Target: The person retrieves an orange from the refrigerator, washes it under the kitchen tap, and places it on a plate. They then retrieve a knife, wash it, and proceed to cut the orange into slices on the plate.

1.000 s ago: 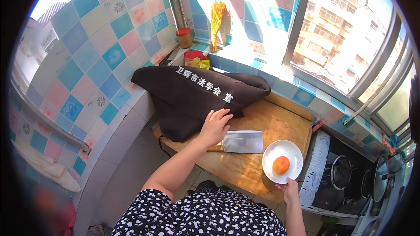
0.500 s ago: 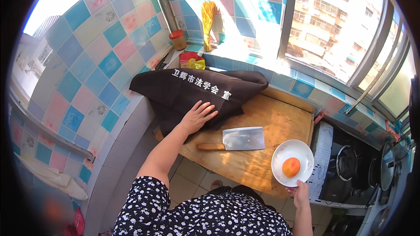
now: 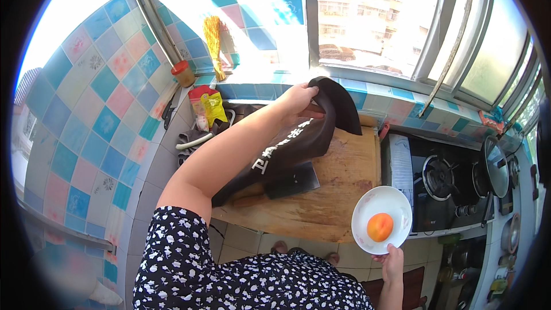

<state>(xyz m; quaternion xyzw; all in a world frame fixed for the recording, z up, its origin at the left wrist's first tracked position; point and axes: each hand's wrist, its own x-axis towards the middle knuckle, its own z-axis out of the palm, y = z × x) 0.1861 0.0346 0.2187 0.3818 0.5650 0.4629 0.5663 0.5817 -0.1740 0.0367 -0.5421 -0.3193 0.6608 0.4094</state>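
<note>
A black cloth (image 3: 318, 135) with white lettering hangs from my left hand (image 3: 299, 100), whose fingers are closed on its upper edge. Its lower part trails over the wooden board (image 3: 321, 215). On the board lies a cleaver (image 3: 295, 181) with a wooden handle, shaded and partly covered at the handle by the cloth. At the right, my right hand (image 3: 392, 261) grips the near rim of a white dish (image 3: 400, 209), held tilted in front of the board's corner. In the dish sits a round orange-red fruit (image 3: 379, 227); its exact kind is unclear.
Right of the board stands a black gas stove (image 3: 422, 195), with a glass lid (image 3: 495, 166) beyond. A red and yellow pouch (image 3: 209, 106), a red-lidded jar (image 3: 183, 73) and a straw whisk broom (image 3: 213, 46) are at the back left. Windows line the back right.
My left hand has gone from resting flat on the cloth to gripping and lifting it, up and to the right. The pouch is uncovered. My right hand still holds the dish.
</note>
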